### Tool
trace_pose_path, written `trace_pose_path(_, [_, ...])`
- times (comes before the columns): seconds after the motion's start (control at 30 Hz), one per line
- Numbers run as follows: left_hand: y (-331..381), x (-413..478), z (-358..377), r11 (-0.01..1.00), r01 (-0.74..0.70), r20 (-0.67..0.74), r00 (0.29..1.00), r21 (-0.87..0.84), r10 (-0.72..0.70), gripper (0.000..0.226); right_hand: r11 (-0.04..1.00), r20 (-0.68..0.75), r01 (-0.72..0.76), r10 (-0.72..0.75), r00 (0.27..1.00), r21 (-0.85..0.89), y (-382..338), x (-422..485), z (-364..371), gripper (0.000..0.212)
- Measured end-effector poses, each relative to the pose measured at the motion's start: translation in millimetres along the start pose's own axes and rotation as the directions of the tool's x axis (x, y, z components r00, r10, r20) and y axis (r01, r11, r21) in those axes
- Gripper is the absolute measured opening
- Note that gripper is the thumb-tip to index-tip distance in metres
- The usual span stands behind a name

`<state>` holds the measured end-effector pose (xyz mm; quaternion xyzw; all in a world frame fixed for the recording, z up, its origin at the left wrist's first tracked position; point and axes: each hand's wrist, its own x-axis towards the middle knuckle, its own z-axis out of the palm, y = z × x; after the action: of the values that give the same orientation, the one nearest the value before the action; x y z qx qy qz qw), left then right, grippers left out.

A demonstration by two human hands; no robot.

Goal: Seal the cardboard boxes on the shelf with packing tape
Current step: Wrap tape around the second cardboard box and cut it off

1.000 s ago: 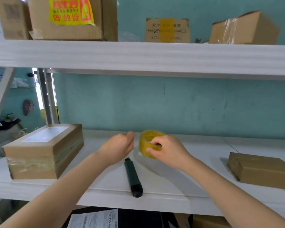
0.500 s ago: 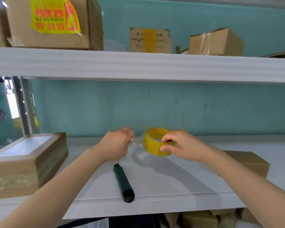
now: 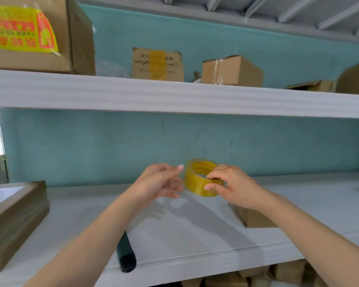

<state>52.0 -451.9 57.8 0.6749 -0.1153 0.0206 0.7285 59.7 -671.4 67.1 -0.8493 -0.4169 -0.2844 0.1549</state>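
Note:
A yellow packing tape roll (image 3: 197, 183) is held in the air above the middle shelf board (image 3: 195, 230). My right hand (image 3: 230, 186) grips it, fingers curled into its core and thumb on the outer face. My left hand (image 3: 160, 183) is against the roll's left side, thumb tip on the rim and curled fingers beneath it. A flat cardboard box (image 3: 15, 214) lies at the left of this shelf. Another brown box (image 3: 255, 219) sits behind my right forearm, mostly hidden.
A black cylindrical tool (image 3: 125, 255) lies at the shelf's front edge under my left forearm. The upper shelf (image 3: 174, 96) carries a large box with a yellow label (image 3: 29, 34), a labelled box (image 3: 158, 64), a taped box (image 3: 231, 70) and more at the right. Boxes sit below.
The view has tilted upward and to the right. Both hands lifted the roll slightly, and my left hand, which had pulled a short strand away, is back against the roll.

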Motion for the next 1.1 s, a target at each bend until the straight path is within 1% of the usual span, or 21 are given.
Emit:
trace_pose_path(0.07, [-5.9,6.5,18.3,0.989,-0.071,-0.066,0.995,0.129,0.08,0.012,1.0,-0.022,-0.016,0.015,1.0,-0.007,13.8,-6.9,-5.2,0.016])
trace_pose_path(0.1, [-8.7,10.0,26.3,0.985,-0.082,-0.094,0.991,0.152,0.097,0.011,1.0,-0.027,-0.023,0.022,0.999,-0.01,22.1,-11.8,-8.3,0.017])
trace_pose_path(0.2, [-16.1,20.1,53.2,0.99,-0.04,-0.14,0.988,0.135,0.06,0.011,0.999,-0.022,-0.041,0.041,0.999,0.004,50.8,-32.1,-22.1,0.018])
trace_pose_path(0.23, [-19.3,24.3,64.7,0.985,-0.027,-0.172,0.983,0.169,0.057,0.012,0.999,-0.013,-0.034,0.034,0.999,-0.001,61.3,-39.5,-27.2,0.018])
trace_pose_path(0.3, [-25.5,33.9,93.1,0.97,-0.003,-0.272,0.96,0.242,0.07,0.014,1.0,0.007,-0.011,0.011,1.0,-0.024,82.1,-53.4,-38.5,0.018])
trace_pose_path(0.43, [-32.6,56.5,151.7,0.97,0.036,-0.433,0.899,0.241,0.074,0.015,0.996,0.009,0.049,-0.048,0.999,-0.077,120.1,-75.1,-64.3,0.016])
trace_pose_path(0.5, [-34.1,64.4,175.8,0.958,0.034,-0.477,0.872,0.286,0.112,0.012,0.992,0.008,0.086,-0.086,0.996,-0.097,138.7,-85.0,-74.1,0.017])
trace_pose_path(0.57, [-34.7,67.3,192.2,0.934,0.055,-0.494,0.859,0.354,0.137,0.014,0.99,0.049,0.109,-0.104,0.993,-0.088,154.9,-94.5,-81.0,0.018])
trace_pose_path(0.63, [-31.1,65.9,200.7,0.909,0.129,-0.457,0.886,0.397,0.074,0.019,0.99,0.106,0.125,-0.118,0.987,-0.065,168.3,-104.2,-87.7,0.017])
trace_pose_path(0.73, [-19.7,63.1,204.9,0.886,0.224,-0.319,0.943,0.406,-0.092,0.022,0.994,0.121,0.105,-0.107,0.987,0.019,181.2,-116.8,-98.7,0.015])
trace_pose_path(0.83, [-11.4,64.5,207.8,0.855,0.25,-0.237,0.959,0.455,-0.154,0.025,0.991,0.175,0.132,-0.133,0.976,0.014,188.9,-124.7,-104.8,0.018])
trace_pose_path(0.9, [-11.8,65.4,210.9,0.805,0.254,-0.153,0.967,0.536,-0.203,0.027,0.987,0.238,0.159,-0.15,0.96,-0.017,193.5,-128.4,-108.5,0.02])
trace_pose_path(0.97, [-14.0,66.3,214.4,0.748,0.221,-0.089,0.973,0.626,-0.212,0.03,0.985,0.254,0.171,-0.16,0.954,-0.023,196.0,-131.1,-111.8,0.019])
trace_pose_path(1.03, [-15.1,69.8,215.9,0.706,0.153,-0.062,0.986,0.691,-0.153,0.031,0.986,0.242,0.169,-0.163,0.956,-0.007,196.5,-132.0,-113.3,0.019])
trace_pose_path(1.1, [-10.8,71.3,215.1,0.699,0.077,-0.028,0.996,0.711,-0.082,0.027,0.991,0.207,0.129,-0.134,0.969,0.038,197.8,-131.2,-112.4,0.019])
